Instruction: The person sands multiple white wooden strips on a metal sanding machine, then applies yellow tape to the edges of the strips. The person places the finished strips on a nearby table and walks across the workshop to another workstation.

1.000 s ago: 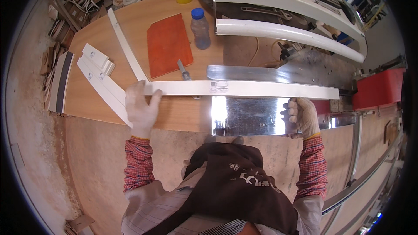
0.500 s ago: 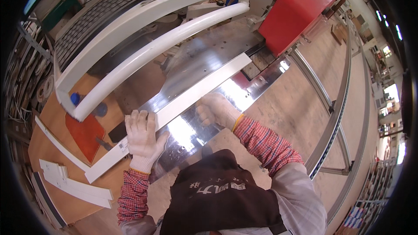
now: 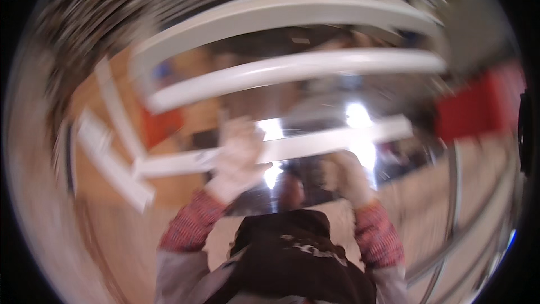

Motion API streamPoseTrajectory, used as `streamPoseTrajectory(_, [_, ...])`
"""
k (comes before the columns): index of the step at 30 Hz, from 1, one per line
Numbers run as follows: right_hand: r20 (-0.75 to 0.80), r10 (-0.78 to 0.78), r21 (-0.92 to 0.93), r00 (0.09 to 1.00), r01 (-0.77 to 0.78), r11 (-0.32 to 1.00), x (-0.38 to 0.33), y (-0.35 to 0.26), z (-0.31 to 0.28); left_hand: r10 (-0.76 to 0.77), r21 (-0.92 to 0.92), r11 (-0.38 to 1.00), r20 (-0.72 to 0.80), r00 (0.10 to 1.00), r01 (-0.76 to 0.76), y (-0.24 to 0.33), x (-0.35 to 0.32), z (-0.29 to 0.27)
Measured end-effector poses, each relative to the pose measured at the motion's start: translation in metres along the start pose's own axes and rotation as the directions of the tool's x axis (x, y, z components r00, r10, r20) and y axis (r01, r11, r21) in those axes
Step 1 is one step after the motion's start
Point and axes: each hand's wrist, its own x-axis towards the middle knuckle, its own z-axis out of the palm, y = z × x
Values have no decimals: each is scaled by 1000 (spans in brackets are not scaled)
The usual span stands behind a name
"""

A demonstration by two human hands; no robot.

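Motion blur smears the whole workshop scene, a tan wooden bench top (image 3: 185,191) showing at the left and lower left. Across the middle lies a long, flat white strip (image 3: 315,142) with straight edges and a smooth painted look, running from a white cross-piece on the bench out to the right. Just behind and under the strip sits a shiny sheet of bare metal (image 3: 326,110) that throws back bright glare spots. The left hand (image 3: 239,155), in a pale glove with a red patterned cuff, rests on the strip near its middle; whether its fingers wrap the strip is lost in the blur. The right hand (image 3: 346,177), gloved alike, is just below the strip, its grip impossible to tell. Beyond the strip, two curved white bars (image 3: 292,67) arch across. To the strip's right is a red block (image 3: 478,112).
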Motion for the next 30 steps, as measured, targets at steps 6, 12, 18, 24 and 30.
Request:
streamPoseTrajectory(6, [117,18,-150,993,0,989,-13,-15,13,-27,-11,1000,65,998,28,-4,-29,-12])
streamPoseTrajectory(12, [486,-359,-621,797,604,499,1,-60,160,-130,-96,987,-15,991,128,-3,-75,-65])
streamPoseTrajectory(18, [617,164,-657,770,618,-432,116,-41,358,-151,-191,974,-140,979,123,-30,-129,-144])
streamPoseTrajectory(24, [449,219,-756,866,500,-423,198,92,419,-155,-226,969,-230,961,103,-38,-165,-146])
streamPoseTrajectory(30, [541,153,-773,827,561,-296,155,37,436,-152,-183,976,-201,968,115,-37,-176,-144])
